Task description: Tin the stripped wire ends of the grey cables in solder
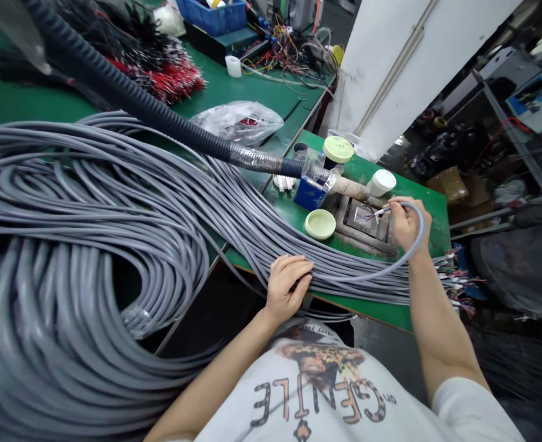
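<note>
In the head view my right hand (407, 226) pinches a grey cable (420, 216) close to its stripped end. The cable bends in an arch over that hand and runs back left along the bundle. Its thin coloured wires (368, 216) reach the shiny surface of a square solder pot (344, 228); whether they dip in, I cannot tell. My left hand (289, 285) lies over the bundle of grey cables (252, 230), fingers stretched out and thumb apart, gripping no single cable. Many stripped cable ends (459, 279) stick out past my right forearm.
A ribbed black hose (160, 113) crosses above the cables to a nozzle beside the pot. Near it are a pale green lid or dish (320, 224), a white jar (382, 183), a green-lidded jar (337, 149) and a blue box (310, 193). Coiled cables (68, 294) fill the left.
</note>
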`<move>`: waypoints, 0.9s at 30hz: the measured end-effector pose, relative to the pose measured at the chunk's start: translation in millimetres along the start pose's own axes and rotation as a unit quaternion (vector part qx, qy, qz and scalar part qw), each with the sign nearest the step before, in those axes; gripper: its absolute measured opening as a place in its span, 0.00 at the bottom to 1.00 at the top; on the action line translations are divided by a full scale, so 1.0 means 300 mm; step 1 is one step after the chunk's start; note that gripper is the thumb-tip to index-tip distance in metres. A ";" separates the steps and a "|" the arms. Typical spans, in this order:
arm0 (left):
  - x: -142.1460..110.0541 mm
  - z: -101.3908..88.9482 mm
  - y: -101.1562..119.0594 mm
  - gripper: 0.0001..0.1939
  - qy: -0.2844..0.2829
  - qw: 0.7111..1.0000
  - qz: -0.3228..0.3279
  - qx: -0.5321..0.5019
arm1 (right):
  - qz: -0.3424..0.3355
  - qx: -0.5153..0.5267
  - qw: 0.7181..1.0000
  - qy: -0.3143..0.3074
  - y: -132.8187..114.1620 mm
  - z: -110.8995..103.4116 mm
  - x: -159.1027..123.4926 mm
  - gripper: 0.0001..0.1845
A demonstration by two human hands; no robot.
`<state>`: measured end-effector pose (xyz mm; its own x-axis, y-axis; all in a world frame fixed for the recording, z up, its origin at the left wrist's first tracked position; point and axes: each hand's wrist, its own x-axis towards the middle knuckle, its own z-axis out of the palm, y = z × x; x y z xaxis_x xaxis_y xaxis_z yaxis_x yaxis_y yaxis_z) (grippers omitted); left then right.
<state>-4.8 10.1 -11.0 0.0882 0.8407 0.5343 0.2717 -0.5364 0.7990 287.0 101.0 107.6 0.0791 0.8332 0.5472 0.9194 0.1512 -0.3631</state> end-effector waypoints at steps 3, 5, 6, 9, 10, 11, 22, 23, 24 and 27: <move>-0.001 0.001 -0.002 0.12 0.002 1.000 0.005 0.006 | 0.012 -0.008 1.000 -0.001 0.057 0.022 0.001 0.11; 0.001 0.001 -0.001 0.12 0.005 1.000 0.012 0.004 | 0.017 -0.010 1.000 -0.009 0.080 0.041 0.006 0.11; 0.002 0.001 -0.001 0.13 0.006 1.000 0.017 0.003 | 0.019 -0.012 1.000 -0.013 0.088 0.050 0.008 0.11; 0.003 -0.001 0.001 0.14 0.002 1.000 0.023 0.005 | 0.025 -0.014 0.999 -0.021 0.107 0.072 0.012 0.11; 0.003 -0.002 0.002 0.13 -0.001 1.000 0.020 0.009 | 0.026 -0.014 0.999 -0.021 0.112 0.077 0.012 0.11; 0.003 -0.002 0.002 0.13 -0.003 1.000 0.017 0.013 | 0.025 -0.014 0.999 -0.020 0.117 0.082 0.012 0.11; 0.004 0.002 0.005 0.11 -0.005 1.000 0.017 0.026 | 0.031 -0.022 0.999 -0.021 0.140 0.113 0.007 0.10; 0.004 0.002 0.004 0.11 -0.006 0.999 0.018 0.027 | 0.031 -0.015 0.999 -0.016 0.124 0.100 0.003 0.10; 0.005 0.002 0.003 0.11 -0.007 0.999 0.020 0.029 | 0.028 -0.005 1.000 -0.011 0.102 0.080 -0.003 0.10; 0.008 0.001 0.003 0.12 -0.005 1.000 0.020 0.021 | -0.003 0.052 0.999 0.010 -0.007 -0.006 -0.047 0.10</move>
<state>-3.9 11.5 -9.2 0.1098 0.8192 0.5630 0.3083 -0.5665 0.7642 284.7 87.8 102.1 0.0831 0.8216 0.5639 0.8747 0.2111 -0.4364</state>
